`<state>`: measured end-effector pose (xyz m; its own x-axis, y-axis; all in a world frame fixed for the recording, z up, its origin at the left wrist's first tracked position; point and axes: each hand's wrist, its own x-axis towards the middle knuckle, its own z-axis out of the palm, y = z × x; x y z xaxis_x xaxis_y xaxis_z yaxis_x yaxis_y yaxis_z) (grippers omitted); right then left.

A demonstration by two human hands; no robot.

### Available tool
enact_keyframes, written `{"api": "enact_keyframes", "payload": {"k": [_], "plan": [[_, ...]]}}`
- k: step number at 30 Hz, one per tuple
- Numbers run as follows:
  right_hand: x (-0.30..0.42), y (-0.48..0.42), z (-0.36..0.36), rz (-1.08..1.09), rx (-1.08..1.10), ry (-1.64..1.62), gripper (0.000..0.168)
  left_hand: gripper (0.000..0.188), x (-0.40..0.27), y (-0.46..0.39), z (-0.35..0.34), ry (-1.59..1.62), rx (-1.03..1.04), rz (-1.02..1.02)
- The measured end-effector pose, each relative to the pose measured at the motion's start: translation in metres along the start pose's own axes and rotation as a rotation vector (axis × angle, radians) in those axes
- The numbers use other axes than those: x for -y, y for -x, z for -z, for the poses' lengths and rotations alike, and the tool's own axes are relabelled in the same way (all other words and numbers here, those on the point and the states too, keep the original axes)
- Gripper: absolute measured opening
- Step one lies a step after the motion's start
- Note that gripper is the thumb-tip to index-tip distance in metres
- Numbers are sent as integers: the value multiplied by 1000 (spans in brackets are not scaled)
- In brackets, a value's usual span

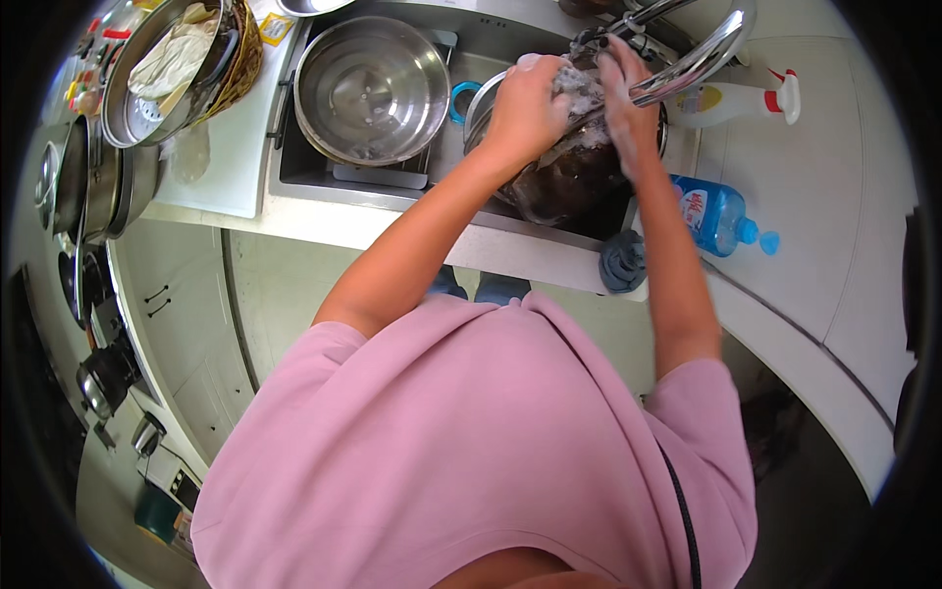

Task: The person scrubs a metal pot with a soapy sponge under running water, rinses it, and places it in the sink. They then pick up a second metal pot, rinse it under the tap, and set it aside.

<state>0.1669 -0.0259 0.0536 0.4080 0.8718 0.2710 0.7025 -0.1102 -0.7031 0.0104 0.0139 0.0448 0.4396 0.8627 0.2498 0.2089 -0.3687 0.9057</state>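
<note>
Over the right part of the sink, a dark brown, glossy, see-through pot (570,184) is tilted, with suds along its rim. My left hand (531,103) is closed at that rim around a grey, foam-covered scrubber (578,87), whose exact kind is hidden by lather. On the other side of the pot, my right hand (629,107) lies against it with fingers stretched out; blur and the faucet hide its grip. A chrome faucet (695,66) arches just in front of the right hand. Under the hands, a steel vessel (477,110) shows part of its rim.
A steel bowl (372,88) occupies the sink's left side, near a blue ring (462,101). Right of the sink lie a blue detergent bottle (717,217), a spray bottle (743,101) and a crumpled grey cloth (622,261). A steel pan (118,121) with cloth sits left.
</note>
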Motion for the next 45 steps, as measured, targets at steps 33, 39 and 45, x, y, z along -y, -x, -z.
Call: {"api": "enact_keyframes", "payload": {"k": [33,39,45], "plan": [[49,153,0,126,-61,512,57,27,60,53,0,454,542,239],[46,88,-16,-206,-366,770,36,27,66,45,-3,400,714,249],[79,97,-41,-180,-379,698,34,28,60,47,2,216,649,-22]]}}
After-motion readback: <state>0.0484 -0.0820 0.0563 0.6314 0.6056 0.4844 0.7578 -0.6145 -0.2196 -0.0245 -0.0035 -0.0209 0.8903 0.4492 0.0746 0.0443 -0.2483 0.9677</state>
